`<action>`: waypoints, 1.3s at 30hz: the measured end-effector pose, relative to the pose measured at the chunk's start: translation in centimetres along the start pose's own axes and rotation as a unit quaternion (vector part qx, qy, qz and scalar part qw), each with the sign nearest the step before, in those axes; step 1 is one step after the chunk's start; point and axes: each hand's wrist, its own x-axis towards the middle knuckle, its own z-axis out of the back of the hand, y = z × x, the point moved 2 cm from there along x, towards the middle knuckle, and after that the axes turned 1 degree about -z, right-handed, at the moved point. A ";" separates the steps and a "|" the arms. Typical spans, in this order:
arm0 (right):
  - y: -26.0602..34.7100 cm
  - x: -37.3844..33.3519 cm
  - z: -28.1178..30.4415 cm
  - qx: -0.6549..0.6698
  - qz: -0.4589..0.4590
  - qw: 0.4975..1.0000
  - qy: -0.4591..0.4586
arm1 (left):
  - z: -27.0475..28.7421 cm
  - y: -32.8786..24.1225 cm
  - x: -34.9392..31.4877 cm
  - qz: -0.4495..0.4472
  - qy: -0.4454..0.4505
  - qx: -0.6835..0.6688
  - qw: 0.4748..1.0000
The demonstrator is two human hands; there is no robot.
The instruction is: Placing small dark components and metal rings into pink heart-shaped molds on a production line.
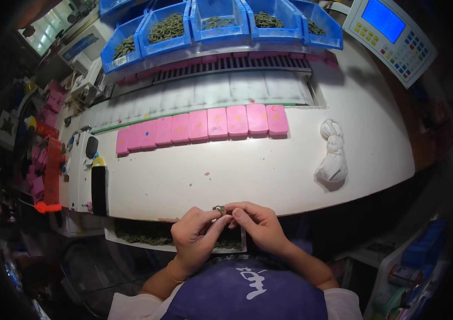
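Note:
My left hand (192, 232) is closed, its thumb and index finger pinching a small dark green ring (218, 209) just off the table's front edge. From the other side comes my right hand (261, 221), fingers bent together. Its index fingertip reaches up to the ring, while whatever lies between its finger and thumb is hidden. Under both hands sits a white tray (244, 241) with many similar green pieces in it, partly covered by my left hand and wrist.
Across the white table (226, 176) runs a row of pink blocks (198, 126). Behind it stand blue bins (220, 33) of green pieces. To the right lie a knotted white cloth bundle (333, 154) and a keypad panel with a blue screen (391, 40). A red crate (51, 165) stands left.

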 end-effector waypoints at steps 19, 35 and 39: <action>3.0 -0.9 -1.0 -0.241 0.205 0.945 -0.082 | 0.0 1.1 -0.3 0.162 0.037 -0.235 0.958; 3.4 -0.9 -1.1 -0.261 0.225 0.935 -0.086 | -0.2 1.5 -0.4 0.120 0.034 -0.233 0.965; 3.3 -0.8 -1.0 -0.262 0.233 0.932 -0.086 | -0.2 1.4 -0.3 0.110 0.025 -0.217 0.970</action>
